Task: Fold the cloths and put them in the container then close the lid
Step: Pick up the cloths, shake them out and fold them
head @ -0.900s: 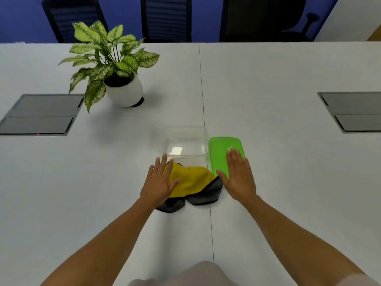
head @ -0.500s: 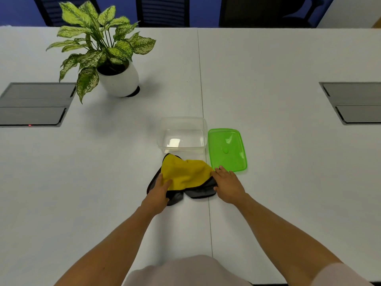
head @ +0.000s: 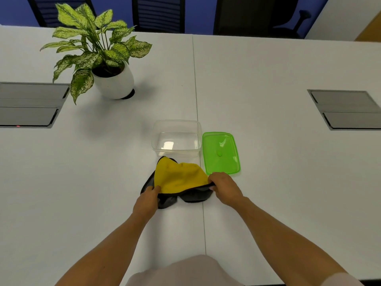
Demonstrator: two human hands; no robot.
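Left hand [head: 147,200] and right hand [head: 223,187] each pinch the near edge of the yellow cloth [head: 179,177], likely to begin folding. It lies just before the empty container [head: 177,125]; lid [head: 220,151] waits alongside.

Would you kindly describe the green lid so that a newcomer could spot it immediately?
Start at the seam down the middle of the white table and find the clear rectangular plastic container on it. The flat, translucent green rectangular plastic lid lies just right of it, beyond the right hand. It is the only bright green flat thing there.
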